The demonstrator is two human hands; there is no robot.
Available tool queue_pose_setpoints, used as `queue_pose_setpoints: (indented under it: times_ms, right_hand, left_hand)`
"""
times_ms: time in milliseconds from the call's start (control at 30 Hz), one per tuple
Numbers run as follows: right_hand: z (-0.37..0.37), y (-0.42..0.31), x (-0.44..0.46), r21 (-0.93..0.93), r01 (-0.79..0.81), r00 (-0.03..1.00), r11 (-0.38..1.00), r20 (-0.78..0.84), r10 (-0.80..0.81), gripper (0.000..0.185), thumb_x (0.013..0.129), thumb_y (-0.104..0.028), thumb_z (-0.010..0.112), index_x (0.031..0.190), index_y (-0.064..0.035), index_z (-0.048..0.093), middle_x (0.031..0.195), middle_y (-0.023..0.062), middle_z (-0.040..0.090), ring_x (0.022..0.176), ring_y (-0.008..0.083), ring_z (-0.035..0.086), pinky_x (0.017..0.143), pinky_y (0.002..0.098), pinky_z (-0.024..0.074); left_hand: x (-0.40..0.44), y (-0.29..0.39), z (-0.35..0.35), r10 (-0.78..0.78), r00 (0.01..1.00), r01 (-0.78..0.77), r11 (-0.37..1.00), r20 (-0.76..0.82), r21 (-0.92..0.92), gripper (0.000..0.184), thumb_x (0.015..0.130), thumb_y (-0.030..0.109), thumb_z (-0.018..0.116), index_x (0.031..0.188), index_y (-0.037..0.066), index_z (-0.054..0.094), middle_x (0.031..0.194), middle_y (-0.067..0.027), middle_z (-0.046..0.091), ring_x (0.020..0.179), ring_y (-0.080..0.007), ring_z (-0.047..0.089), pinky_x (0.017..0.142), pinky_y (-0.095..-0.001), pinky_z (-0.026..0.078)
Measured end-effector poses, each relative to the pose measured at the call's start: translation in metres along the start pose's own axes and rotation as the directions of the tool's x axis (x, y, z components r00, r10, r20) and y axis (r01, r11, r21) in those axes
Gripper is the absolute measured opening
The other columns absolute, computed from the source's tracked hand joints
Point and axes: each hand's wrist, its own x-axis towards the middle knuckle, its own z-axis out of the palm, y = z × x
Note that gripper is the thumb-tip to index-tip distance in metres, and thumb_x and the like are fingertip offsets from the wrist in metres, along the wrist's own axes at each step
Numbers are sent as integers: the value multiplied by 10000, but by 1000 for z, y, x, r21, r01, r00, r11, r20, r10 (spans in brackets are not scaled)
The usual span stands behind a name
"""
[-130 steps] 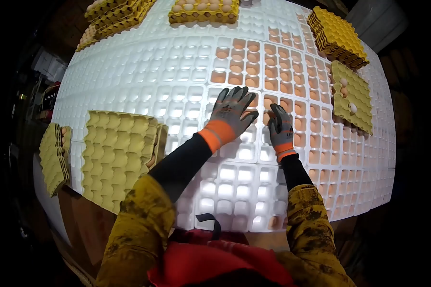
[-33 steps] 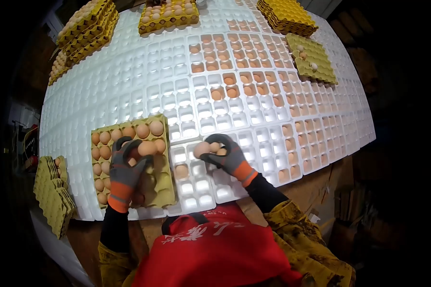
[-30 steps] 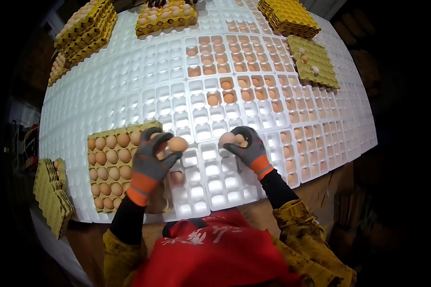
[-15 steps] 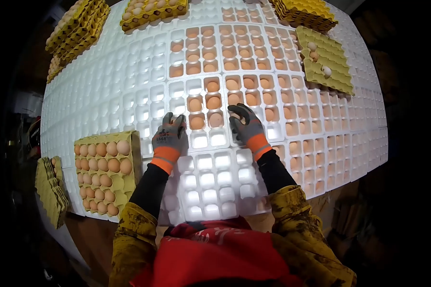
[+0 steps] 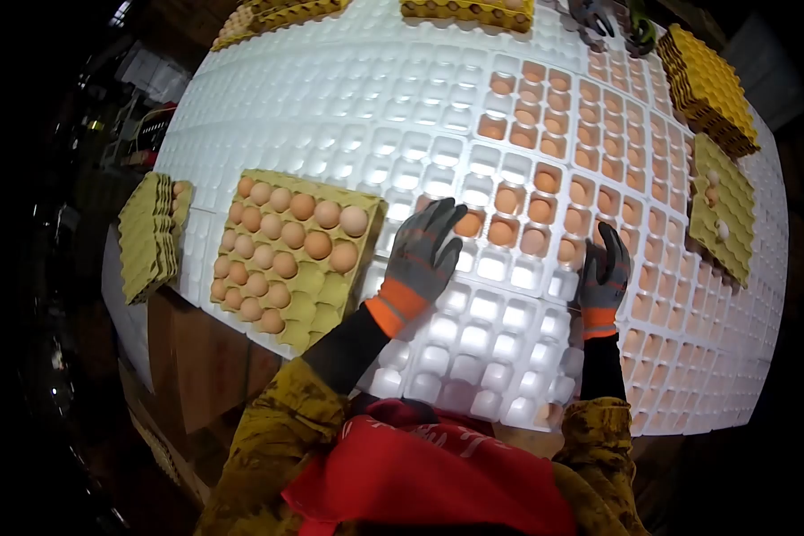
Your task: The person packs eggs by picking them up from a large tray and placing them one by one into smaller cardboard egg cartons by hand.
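Note:
My left hand (image 5: 422, 255), in a grey glove with an orange cuff, reaches over the white foam egg tray (image 5: 494, 265) with fingers stretched out. A brown egg (image 5: 467, 223) sits in a cell beside its fingertips. The space under the palm is hidden. To the left lies a yellow-green pulp egg tray (image 5: 317, 299), partly filled with brown eggs (image 5: 293, 235). My right hand (image 5: 606, 279), gloved alike, is over the foam trays with its fingers apart. Left of it, another egg (image 5: 568, 250) rests in its cell.
Foam trays cover the table, with eggs on the right. Stacked pulp trays (image 5: 150, 237) stand at the left edge, yellow stacks (image 5: 707, 85) at the far right. A pulp tray (image 5: 728, 210) holds a few eggs. Another person's gloved hand (image 5: 591, 18) is at the far side.
The view has swung left, so the table appears shifted right. My left hand has moved away from my right hand, and its fingers have straightened. The right hand's fingers now point upward.

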Motion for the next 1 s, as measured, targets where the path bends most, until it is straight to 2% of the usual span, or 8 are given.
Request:
queue_pose_setpoints:
  times_ms: [233,367,533,633,667,833,933,1000]
  right_hand:
    - [84,-213,-41,467,93,841,879,436,-321,396,846,-147,768,1231,-135,677,1151,98,655,998,284,640,807,375,551]
    - [152,-265,-60,24,381,676,924,675,-296,534,885,-338,668,1353,-100,568,1222,139,612,1065,331,595,910,436,484]
    - [149,-261,-57,521,-388,796,760,605,-8,347,941,-178,622,1261,-43,623,1120,77,661,1037,223,641,882,365,531]
    - [130,-260,-38,730,-672,740,121,657,143,306,948,-200,637,1219,-60,651,1114,58,653,1062,172,621,925,317,519]
    - [134,-255,-31,633,-680,718,371,676,164,333,944,-209,648,1244,-65,635,1143,66,651,1064,185,623,935,327,518]
    - [181,-275,-22,-146,341,801,929,561,-206,510,810,-249,759,1291,-138,632,1217,104,642,1078,316,631,925,394,524]
    - [162,-267,-19,391,-304,830,869,556,40,508,865,-197,660,1359,-102,589,1203,101,646,957,238,655,759,359,547]
    - [147,-266,-17,700,-679,733,222,664,149,534,896,-142,624,1414,-60,526,1176,102,624,849,166,647,642,290,531]
  left_hand:
    - [-49,-56,-165,84,978,-159,893,192,421,451,809,112,642,1259,86,633,1221,-161,637,1145,-375,580,997,-453,447]
    - [-42,-106,-170,29,887,-296,803,462,517,392,809,158,682,1199,126,650,1149,-109,645,1104,-317,602,962,-418,453]
    - [-47,-108,-206,-49,982,86,976,185,-199,283,873,130,676,1144,78,613,1058,-54,607,894,-176,590,849,-343,487]
    - [-59,-124,-247,-404,860,489,480,311,-729,379,861,61,638,1223,24,531,1028,-20,550,876,-143,553,829,-299,489]
    - [-60,-123,-251,-424,863,463,450,274,-763,271,927,121,566,1189,53,575,1036,-33,560,871,-150,566,812,-310,489]
    - [-22,-135,-232,84,870,-318,849,486,422,288,885,230,621,1153,133,667,1107,-94,607,916,-296,618,758,-427,509]
    - [-11,-138,-236,40,836,-274,894,547,355,330,839,197,671,1160,122,663,1074,-95,633,924,-307,634,755,-427,515]
    - [-11,-133,-245,-6,857,-130,965,516,226,323,839,181,675,1154,113,661,1039,-98,651,915,-290,650,749,-403,521]
